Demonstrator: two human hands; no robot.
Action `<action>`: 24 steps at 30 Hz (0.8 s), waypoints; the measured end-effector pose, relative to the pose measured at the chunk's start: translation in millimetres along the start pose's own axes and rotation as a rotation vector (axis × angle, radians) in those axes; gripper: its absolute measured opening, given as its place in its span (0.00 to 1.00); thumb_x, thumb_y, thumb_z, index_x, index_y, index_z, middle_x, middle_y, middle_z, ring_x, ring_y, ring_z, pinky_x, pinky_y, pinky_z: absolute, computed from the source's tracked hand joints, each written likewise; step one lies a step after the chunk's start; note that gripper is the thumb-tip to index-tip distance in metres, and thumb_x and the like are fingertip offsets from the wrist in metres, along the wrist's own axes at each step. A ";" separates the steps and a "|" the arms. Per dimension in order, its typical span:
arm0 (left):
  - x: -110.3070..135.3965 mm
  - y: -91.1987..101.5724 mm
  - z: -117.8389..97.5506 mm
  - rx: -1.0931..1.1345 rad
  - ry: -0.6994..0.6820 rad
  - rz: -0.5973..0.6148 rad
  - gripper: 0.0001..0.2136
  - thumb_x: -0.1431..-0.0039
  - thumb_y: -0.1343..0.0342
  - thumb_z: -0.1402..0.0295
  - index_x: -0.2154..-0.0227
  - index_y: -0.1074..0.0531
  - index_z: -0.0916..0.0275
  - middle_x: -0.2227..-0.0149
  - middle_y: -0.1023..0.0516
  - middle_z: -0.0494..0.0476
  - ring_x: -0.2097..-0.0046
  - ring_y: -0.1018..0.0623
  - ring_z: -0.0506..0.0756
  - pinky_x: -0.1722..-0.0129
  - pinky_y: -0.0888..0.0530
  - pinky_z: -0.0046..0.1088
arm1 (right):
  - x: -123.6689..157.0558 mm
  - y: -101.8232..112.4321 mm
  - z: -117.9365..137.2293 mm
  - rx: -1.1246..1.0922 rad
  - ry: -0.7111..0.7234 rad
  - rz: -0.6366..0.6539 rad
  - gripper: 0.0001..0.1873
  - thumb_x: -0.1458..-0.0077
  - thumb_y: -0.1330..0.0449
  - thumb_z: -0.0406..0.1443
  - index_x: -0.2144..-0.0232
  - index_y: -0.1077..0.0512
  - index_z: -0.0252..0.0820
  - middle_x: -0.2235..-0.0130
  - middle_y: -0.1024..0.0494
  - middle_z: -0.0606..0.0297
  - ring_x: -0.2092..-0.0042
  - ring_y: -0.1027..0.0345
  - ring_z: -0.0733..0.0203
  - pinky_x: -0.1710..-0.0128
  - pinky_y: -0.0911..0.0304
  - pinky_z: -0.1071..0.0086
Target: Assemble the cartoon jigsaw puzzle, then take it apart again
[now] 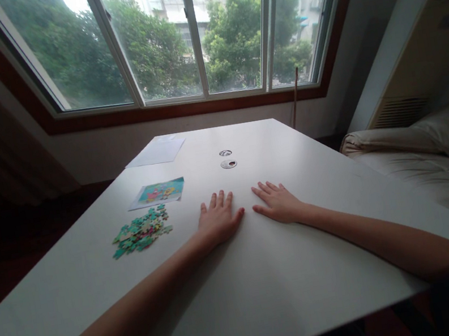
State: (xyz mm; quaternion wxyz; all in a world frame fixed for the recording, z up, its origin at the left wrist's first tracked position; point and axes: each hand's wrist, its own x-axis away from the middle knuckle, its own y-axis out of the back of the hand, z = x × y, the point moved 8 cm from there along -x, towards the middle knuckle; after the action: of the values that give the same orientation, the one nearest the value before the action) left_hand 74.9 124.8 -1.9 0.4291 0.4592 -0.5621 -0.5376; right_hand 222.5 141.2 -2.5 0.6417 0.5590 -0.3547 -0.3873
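Note:
Palm down on the white table (268, 275), my left hand (219, 217) lies flat with its fingers spread, holding nothing. My right hand (277, 202) rests flat beside it, fingers apart, also holding nothing. A small gap separates the two thumbs. Left of my left hand is a loose heap of jigsaw puzzle pieces (140, 232), mostly green and teal. Just behind the heap lies a colourful picture sheet (160, 192) with cartoon-like figures on a teal ground. Neither hand touches the pieces or the sheet.
Two small round discs (229, 164) lie farther back, near the table's middle. A white paper sheet (156, 151) lies at the far left corner. Beyond the table is a window (194, 35). A padded couch (416, 159) stands on the right, and a thin stick (295, 98) leans by the wall.

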 end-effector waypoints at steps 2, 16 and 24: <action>-0.1 -0.6 0.4 0.002 -0.001 -0.002 0.32 0.40 0.68 0.48 0.38 0.54 0.62 0.35 0.57 0.62 0.36 0.54 0.64 0.43 0.49 0.53 | 0.1 0.3 -0.1 0.004 -0.007 0.007 0.39 0.44 0.64 0.57 0.37 0.56 0.43 0.35 0.58 0.56 0.35 0.66 0.46 0.41 0.64 0.47; 0.8 1.6 -0.8 -0.002 -0.001 0.002 0.32 0.39 0.68 0.48 0.38 0.54 0.62 0.35 0.57 0.62 0.36 0.54 0.64 0.43 0.49 0.53 | -0.3 -0.7 -0.9 0.002 -0.002 -0.002 0.39 0.44 0.64 0.57 0.37 0.56 0.44 0.35 0.58 0.55 0.35 0.65 0.45 0.41 0.63 0.46; -0.7 -0.8 0.4 0.001 -0.001 0.001 0.32 0.40 0.69 0.48 0.38 0.54 0.62 0.35 0.57 0.62 0.36 0.54 0.64 0.43 0.50 0.53 | -0.1 0.6 -0.6 -0.001 -0.001 -0.006 0.39 0.44 0.64 0.57 0.37 0.55 0.43 0.35 0.57 0.55 0.35 0.65 0.46 0.41 0.63 0.46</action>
State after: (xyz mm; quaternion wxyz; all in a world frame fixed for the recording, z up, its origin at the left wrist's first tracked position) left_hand 74.7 125.5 -2.7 0.4288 0.4591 -0.5628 -0.5372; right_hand 223.0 141.5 -2.0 0.6406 0.5596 -0.3531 -0.3895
